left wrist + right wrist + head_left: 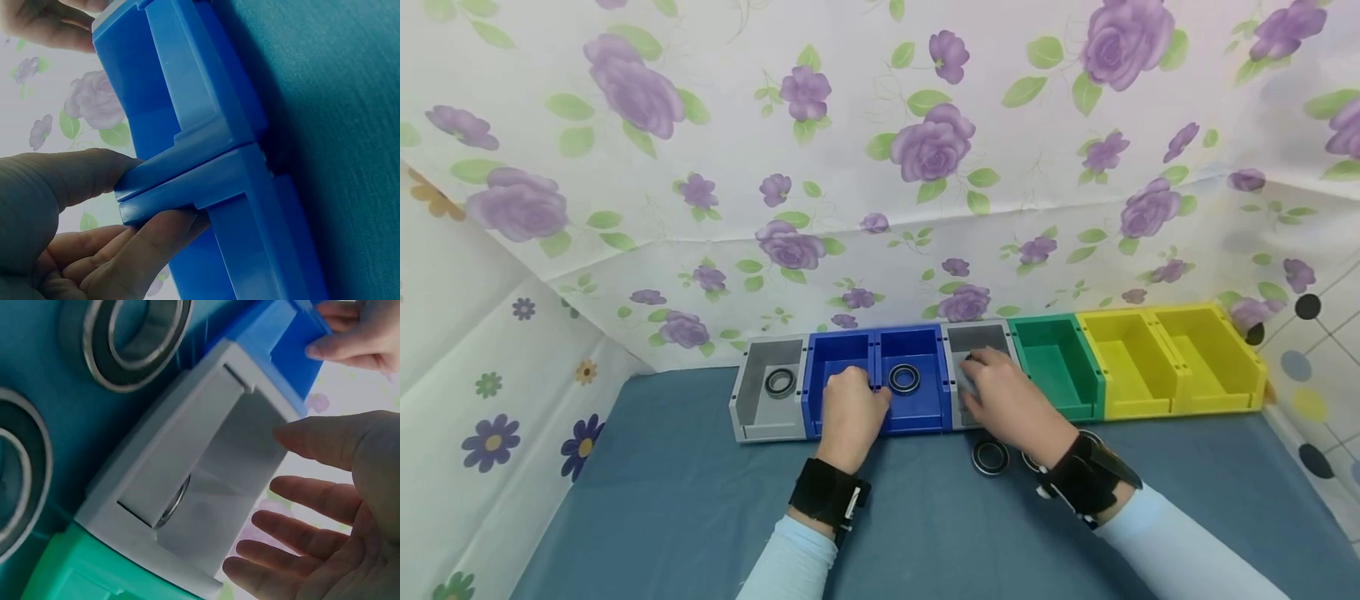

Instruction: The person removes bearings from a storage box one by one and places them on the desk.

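Note:
My left hand [852,412] pinches the adjoining side walls of two blue bins [181,169], thumb on one side and fingers on the other. Over the right-hand grey bin [144,462] is my right hand [1011,398], its fingers spread and nothing held in them. Part of a bearing [177,501] shows inside that bin. One ball bearing [780,396] lies in the left grey bin [771,432], another bearing [904,392] in the right blue bin. On the cloth before the bins rests a bearing [990,472]; beside it, more bearing rim is partly covered by my right wrist.
The bins stand side by side in a row, with a green bin [1063,412] and two yellow bins [1217,402] at the right. A flowered sheet [850,183] rises directly behind them. Blue cloth [700,500] covers the table in front.

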The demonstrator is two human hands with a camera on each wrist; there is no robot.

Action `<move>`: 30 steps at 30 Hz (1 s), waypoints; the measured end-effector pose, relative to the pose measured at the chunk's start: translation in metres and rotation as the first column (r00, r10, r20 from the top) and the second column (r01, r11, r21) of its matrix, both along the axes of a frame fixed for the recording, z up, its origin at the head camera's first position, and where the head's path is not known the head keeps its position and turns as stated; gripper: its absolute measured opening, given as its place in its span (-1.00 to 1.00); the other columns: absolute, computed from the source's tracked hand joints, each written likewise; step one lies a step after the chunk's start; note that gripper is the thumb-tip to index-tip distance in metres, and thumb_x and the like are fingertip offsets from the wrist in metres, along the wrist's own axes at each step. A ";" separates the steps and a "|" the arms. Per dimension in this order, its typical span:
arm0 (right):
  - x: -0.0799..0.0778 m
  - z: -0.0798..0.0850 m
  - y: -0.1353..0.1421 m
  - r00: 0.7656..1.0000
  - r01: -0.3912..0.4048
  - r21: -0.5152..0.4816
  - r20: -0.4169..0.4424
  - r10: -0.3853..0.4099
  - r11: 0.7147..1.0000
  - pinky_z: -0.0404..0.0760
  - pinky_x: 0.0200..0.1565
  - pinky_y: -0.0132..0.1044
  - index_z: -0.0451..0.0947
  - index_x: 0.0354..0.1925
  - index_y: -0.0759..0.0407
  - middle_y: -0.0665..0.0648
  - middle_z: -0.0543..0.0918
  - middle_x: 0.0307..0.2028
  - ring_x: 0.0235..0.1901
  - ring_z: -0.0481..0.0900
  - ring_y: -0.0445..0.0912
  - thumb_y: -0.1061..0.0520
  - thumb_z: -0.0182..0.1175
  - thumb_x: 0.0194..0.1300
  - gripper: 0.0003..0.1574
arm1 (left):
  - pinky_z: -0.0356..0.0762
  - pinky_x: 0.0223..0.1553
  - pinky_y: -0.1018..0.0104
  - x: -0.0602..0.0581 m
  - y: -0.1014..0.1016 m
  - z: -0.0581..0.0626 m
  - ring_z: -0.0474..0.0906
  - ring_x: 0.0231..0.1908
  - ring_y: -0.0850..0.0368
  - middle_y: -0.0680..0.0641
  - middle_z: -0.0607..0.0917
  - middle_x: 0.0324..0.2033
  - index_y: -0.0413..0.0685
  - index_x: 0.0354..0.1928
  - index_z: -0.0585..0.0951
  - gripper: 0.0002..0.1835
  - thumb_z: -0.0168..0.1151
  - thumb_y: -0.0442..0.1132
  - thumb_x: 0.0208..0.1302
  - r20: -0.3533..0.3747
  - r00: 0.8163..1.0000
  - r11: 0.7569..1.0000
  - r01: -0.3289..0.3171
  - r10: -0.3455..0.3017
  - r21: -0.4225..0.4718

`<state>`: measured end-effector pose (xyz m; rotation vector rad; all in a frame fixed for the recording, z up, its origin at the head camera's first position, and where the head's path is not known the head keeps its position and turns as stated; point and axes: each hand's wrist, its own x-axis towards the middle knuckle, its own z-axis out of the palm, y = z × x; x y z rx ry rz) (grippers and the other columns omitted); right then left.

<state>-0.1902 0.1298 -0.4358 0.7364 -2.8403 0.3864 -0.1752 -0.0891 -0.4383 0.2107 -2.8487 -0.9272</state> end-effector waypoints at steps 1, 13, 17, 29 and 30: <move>-0.003 0.000 0.000 1.000 0.009 0.000 0.001 -0.009 1.000 0.50 0.08 0.00 0.56 0.00 0.27 0.29 0.57 0.01 0.08 0.48 0.13 0.07 0.27 0.15 -0.53 | 0.07 -0.82 0.42 0.000 0.000 0.000 0.22 -0.82 0.25 0.12 0.24 -0.80 -0.04 -0.70 0.49 -0.70 0.30 -0.17 0.11 -0.002 1.000 1.000 0.001 -0.001 0.000; -0.028 -0.008 -0.008 0.988 0.077 0.092 0.130 -0.088 0.993 0.32 0.24 0.10 0.50 0.10 0.26 0.36 0.46 0.16 0.25 0.33 0.21 0.12 0.28 0.11 -0.44 | 0.02 -0.82 0.41 -0.001 -0.001 -0.002 0.13 -0.82 0.26 0.13 0.16 -0.79 0.02 -0.76 0.35 -0.60 0.30 -0.18 0.11 -0.022 1.000 1.000 0.003 -0.003 -0.005; -0.031 -0.012 -0.011 0.985 0.089 0.116 0.139 -0.105 0.989 0.29 0.25 0.12 0.50 0.09 0.25 0.35 0.49 0.14 0.26 0.31 0.22 0.13 0.30 0.09 -0.43 | 0.04 -0.82 0.41 -0.001 -0.001 -0.003 0.15 -0.82 0.26 0.12 0.18 -0.79 0.00 -0.76 0.38 -0.62 0.30 -0.18 0.11 -0.024 1.000 1.000 -0.001 0.001 -0.003; -0.038 -0.024 -0.018 0.914 0.142 0.241 0.340 -0.221 0.960 0.31 0.20 0.20 0.23 0.34 0.17 0.50 0.14 0.33 0.28 0.14 0.45 0.13 0.24 0.14 -0.19 | 0.05 -0.82 0.42 -0.001 -0.001 -0.002 0.16 -0.83 0.26 0.12 0.18 -0.79 -0.01 -0.75 0.39 -0.63 0.29 -0.17 0.12 -0.015 1.000 1.000 0.004 -0.004 -0.002; -0.038 -0.025 -0.018 0.907 0.147 0.248 0.353 -0.230 0.958 0.34 0.17 0.21 0.22 0.35 0.16 0.50 0.12 0.34 0.28 0.13 0.46 0.13 0.21 0.16 -0.20 | 0.05 -0.82 0.42 -0.001 -0.001 -0.002 0.17 -0.83 0.26 0.12 0.18 -0.79 -0.02 -0.74 0.40 -0.64 0.29 -0.16 0.12 -0.014 1.000 1.000 0.004 -0.004 -0.002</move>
